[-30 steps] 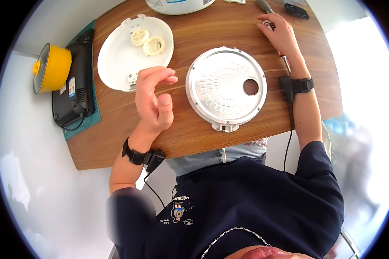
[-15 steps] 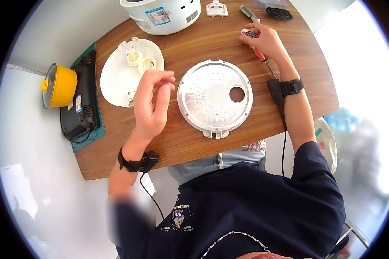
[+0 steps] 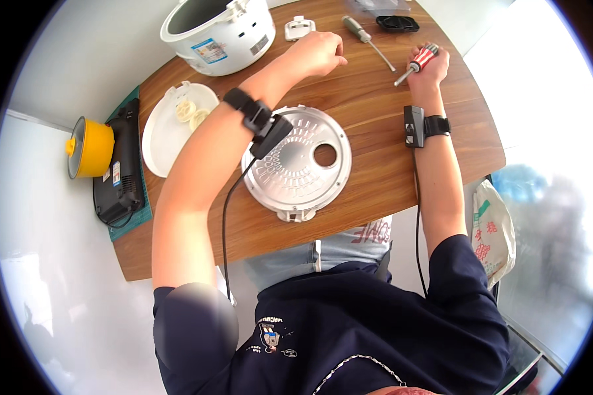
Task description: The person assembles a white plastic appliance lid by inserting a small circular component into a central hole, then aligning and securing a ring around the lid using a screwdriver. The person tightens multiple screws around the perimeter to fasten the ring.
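My right hand point(image 3: 435, 68) is wrapped round a red-and-white handled screwdriver point(image 3: 424, 58), its short shaft pointing down and left above the table's right side. My left hand point(image 3: 319, 54) reaches across to the back middle, fingers curled in, with nothing seen in them. Just right of it lies a second screwdriver point(image 3: 356, 28) with a grey handle. Beneath my left forearm rests a round silver metal plate point(image 3: 303, 184) with one round hole; the forearm and wrist device cover its upper left part.
A white appliance body point(image 3: 237, 49) stands at the back left, before it a white oval lid point(image 3: 157, 141) with cream round parts. A small white frame point(image 3: 299, 28) and a black part point(image 3: 397, 24) lie at the back. Far left: a yellow pot point(image 3: 93, 148) and black device point(image 3: 122, 184).
My left hand has swung from beside the plate to the back middle. The right hand has lifted the red screwdriver off the table and turned its shaft leftward. The whole view has shifted slightly.
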A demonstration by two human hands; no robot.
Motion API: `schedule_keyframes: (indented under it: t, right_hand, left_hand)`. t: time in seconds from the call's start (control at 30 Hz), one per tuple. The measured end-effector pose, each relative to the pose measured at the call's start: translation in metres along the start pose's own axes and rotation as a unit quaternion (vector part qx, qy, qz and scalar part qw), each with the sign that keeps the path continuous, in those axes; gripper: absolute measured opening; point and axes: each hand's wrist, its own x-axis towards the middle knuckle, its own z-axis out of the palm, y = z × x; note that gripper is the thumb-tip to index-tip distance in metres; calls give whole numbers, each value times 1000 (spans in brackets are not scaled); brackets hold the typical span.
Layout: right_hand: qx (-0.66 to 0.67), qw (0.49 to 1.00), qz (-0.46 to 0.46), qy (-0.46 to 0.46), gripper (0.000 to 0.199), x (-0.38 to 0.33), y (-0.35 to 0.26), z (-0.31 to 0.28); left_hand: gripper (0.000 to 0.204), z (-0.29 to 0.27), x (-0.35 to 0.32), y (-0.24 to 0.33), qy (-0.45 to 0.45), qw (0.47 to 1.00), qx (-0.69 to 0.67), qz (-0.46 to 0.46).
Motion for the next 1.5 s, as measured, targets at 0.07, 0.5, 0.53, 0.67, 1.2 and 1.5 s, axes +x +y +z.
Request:
schedule_keyframes:
  t: [0.07, 0.5, 0.53, 0.67, 1.2, 1.5]
  right_hand:
    - [56, 998, -8, 41, 31, 13, 1, -9]
    - [13, 996, -50, 68, 32, -7, 7, 7]
    - [10, 996, -50, 66, 32, -7, 8, 8]
    - [-8, 996, -61, 67, 32, -7, 11, 11]
    - [-46, 997, -66, 23, 32, 17, 8, -4]
    - [-50, 996, -62, 47, 28, 1, 8, 4]
  left_hand:
    - [26, 21, 22, -10, -1, 999, 47, -9]
    - [15, 52, 27, -11, 56, 997, 52, 24]
    - [14, 53, 24, -12, 57, 996, 61, 23]
    - [22, 59, 8, -15, 152, 984, 83, 38]
    - [29, 43, 0, -9, 44, 996, 59, 42]
    - [18, -2, -52, 39, 121, 977, -177, -11]
